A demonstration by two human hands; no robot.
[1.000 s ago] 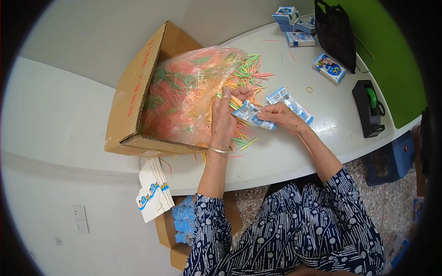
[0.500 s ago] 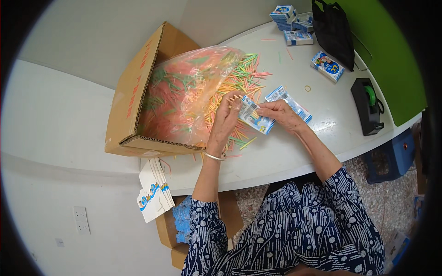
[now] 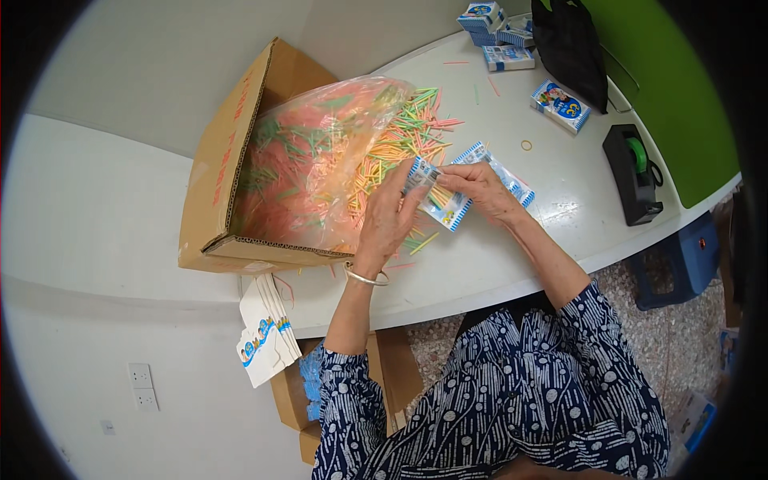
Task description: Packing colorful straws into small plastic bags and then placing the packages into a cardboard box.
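Observation:
Between my hands is a small clear packet [image 3: 450, 218] with blue-and-white striped ends, and pale yellow sticks show inside it. My left hand [image 3: 388, 220], a bangle at its wrist, closes on the packet's upper left end. The fingers of my right hand [image 3: 486, 194] pinch its right edge near the top. Under and beyond the right hand lies a second packet [image 3: 512, 181] of the same kind on the table. Loose thin sticks [image 3: 420, 128] in pink, green, yellow and orange are heaped just beyond my left hand, spilling from a clear plastic bag [image 3: 320, 152].
The bag lies in a tipped cardboard box [image 3: 224, 160]. Farther right are small printed boxes [image 3: 560, 106], a black bag [image 3: 570, 52], a black tape dispenser [image 3: 630, 176] and a rubber band [image 3: 526, 146]. Flattened white cartons [image 3: 268, 340] hang at the table's near left edge, above an open carton [image 3: 392, 364].
The sticks that stuck out of my left fingers now show inside the packet. My left hand has turned and its thumb has come down over the packet. The view has shifted slightly.

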